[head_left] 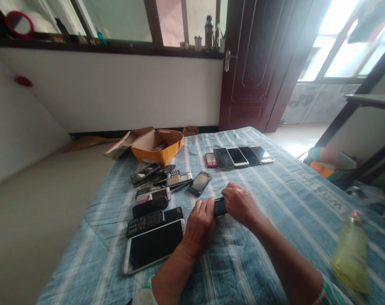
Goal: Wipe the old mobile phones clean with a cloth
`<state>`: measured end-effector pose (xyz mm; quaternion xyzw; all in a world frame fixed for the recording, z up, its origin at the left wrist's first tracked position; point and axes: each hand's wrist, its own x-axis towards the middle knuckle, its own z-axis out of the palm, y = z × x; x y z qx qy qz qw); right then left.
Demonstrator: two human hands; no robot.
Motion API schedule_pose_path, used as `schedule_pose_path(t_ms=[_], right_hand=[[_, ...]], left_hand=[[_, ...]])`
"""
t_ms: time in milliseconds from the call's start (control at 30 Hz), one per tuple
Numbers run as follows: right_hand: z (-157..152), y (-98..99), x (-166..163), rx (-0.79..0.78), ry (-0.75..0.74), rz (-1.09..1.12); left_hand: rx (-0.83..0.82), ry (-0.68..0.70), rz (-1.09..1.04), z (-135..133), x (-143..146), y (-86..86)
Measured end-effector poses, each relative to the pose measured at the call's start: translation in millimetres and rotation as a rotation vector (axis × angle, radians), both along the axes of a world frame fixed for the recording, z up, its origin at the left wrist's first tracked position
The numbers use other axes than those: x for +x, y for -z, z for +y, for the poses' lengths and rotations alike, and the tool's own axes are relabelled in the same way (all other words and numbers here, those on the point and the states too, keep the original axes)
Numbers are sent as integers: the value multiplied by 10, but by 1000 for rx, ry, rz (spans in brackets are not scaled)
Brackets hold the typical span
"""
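Between my two hands is a small black mobile phone (220,206), partly covered by fingers. My left hand (201,224) is closed round its left end. At its right end, the fingers of my right hand (241,203) pinch the upper edge. Just beyond lies a black touchscreen phone (200,183) on the cloth. To the left, a large white-edged smartphone (156,245) rests beside a black keypad phone (146,223). More old phones, among them a silver keypad phone (179,179), are piled behind these.
An open orange cardboard box (157,152) stands at the far left of the cloth-covered table (262,262). Several phones, including a white one (238,156) and a small red one (211,159), form a row at the back. A yellowish bottle (351,254) is at right.
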<state>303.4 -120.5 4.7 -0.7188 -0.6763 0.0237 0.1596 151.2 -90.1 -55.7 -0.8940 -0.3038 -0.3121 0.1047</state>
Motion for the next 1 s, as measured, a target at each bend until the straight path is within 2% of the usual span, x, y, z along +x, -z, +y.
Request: schedule_pose_path(t_ms=[167,533,767,867,1000], right_hand=[[-32,19,-151,45,-111,24],[47,13,148,-57,69,-19],[-24,29,-156,27,-88,17],[-6,66,-153,27,-72,-3],[56,116,31,15,-6,-24]], left_hand=[[-39,26,-22,2,0,-9],[64,15,-10,26,-10,26],[-23,51,-52,37,-6,40],[-34,40,-52,46,-15,55],[-38,6,-37,69,-30,89]])
